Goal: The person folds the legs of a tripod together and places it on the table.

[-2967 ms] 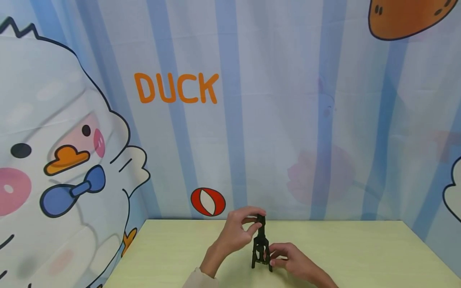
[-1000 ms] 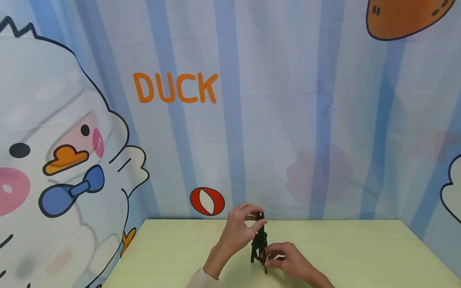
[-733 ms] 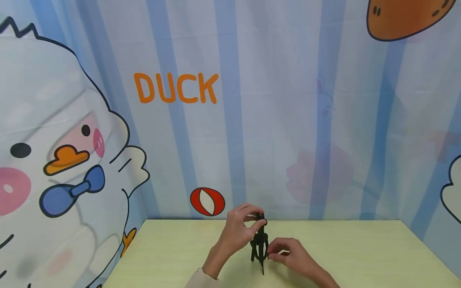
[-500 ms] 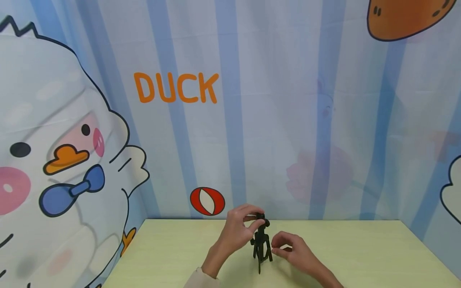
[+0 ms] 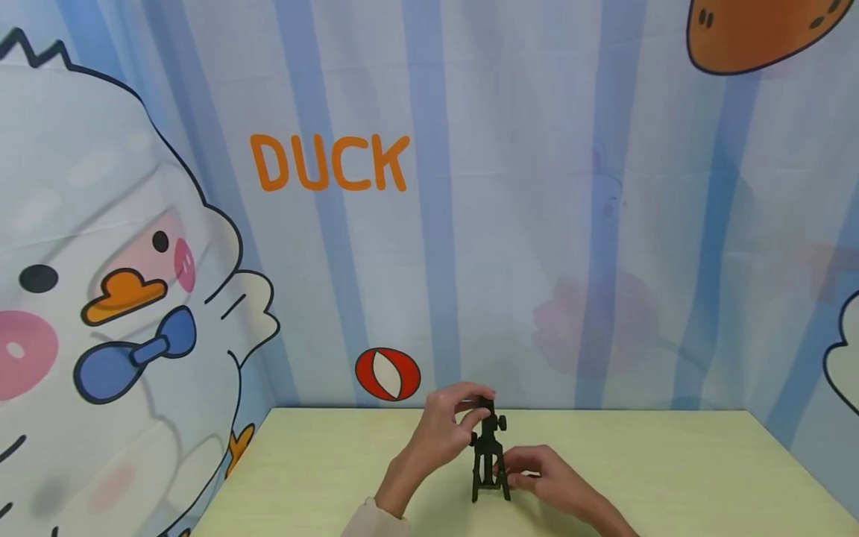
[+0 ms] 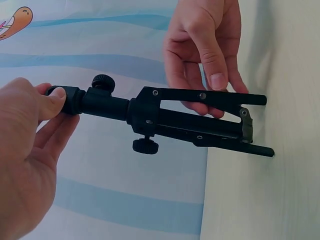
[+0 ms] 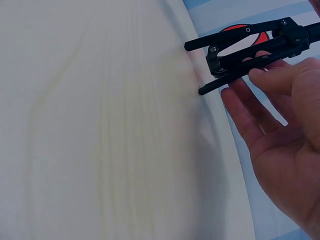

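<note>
A small black mini tripod (image 5: pixel 488 450) stands upright over the table, its legs partly spread. At its top, my left hand (image 5: pixel 443 421) pinches the head between thumb and fingers, as the left wrist view also shows. Low on the right side, my right hand (image 5: pixel 552 477) holds one leg, with the thumb (image 7: pixel 272 80) on the near face and fingers reaching behind. Two round knobs, an upper knob (image 6: pixel 103 83) and a lower knob (image 6: pixel 145 146), stick out from the column. The leg feet (image 6: pixel 270 151) are at or just above the tabletop; which one I cannot tell.
The pale yellow table (image 5: pixel 637 462) runs back to a printed curtain (image 5: pixel 510 224) with blue stripes. A large cartoon duck (image 5: pixel 121 358) is printed on the left side, and a red-and-white ball (image 5: pixel 388 374) is printed above the table's back edge.
The tripod has turned about its upright axis, bringing a knob into view on the right. My right hand came away from the legs, then returned to one. My left hand stays at the top.
</note>
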`<action>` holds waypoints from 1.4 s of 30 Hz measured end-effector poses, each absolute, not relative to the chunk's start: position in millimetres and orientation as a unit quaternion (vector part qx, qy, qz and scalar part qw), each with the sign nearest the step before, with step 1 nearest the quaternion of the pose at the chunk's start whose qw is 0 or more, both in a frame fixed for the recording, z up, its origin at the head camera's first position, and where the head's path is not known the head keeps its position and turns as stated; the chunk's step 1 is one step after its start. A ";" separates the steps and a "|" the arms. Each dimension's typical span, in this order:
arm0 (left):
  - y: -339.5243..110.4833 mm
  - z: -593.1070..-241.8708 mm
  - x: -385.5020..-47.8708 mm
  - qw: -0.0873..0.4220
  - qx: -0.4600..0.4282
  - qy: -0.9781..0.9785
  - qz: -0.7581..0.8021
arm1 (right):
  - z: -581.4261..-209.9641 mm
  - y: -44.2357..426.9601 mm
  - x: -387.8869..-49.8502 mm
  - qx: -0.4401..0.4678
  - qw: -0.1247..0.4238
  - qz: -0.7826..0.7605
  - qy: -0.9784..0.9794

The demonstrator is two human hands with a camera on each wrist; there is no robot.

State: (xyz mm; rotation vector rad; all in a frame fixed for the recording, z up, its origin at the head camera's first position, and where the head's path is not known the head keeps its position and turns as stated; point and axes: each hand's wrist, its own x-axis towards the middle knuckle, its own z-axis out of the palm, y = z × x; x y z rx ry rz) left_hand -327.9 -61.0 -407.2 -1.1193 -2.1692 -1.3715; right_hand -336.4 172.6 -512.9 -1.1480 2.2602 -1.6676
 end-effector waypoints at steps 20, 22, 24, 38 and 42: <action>-63.9 -409.4 -329.4 0.183 -0.405 -0.752 -0.488 | -515.6 168.2 -335.7 -0.407 0.046 -0.525 0.746; -63.1 -410.3 -329.9 0.192 -0.404 -0.750 -0.487 | -515.6 168.2 -335.5 -0.407 0.045 -0.523 0.747; -62.4 -411.3 -330.1 0.199 -0.402 -0.749 -0.487 | -515.3 168.2 -334.9 -0.402 0.050 -0.525 0.749; -61.9 -408.9 -327.1 0.214 -0.399 -0.749 -0.484 | -512.3 165.7 -331.7 -0.395 0.079 -0.546 0.735; -62.0 -408.4 -327.5 0.213 -0.397 -0.748 -0.488 | -509.7 168.4 -332.2 -0.376 0.060 -0.532 0.756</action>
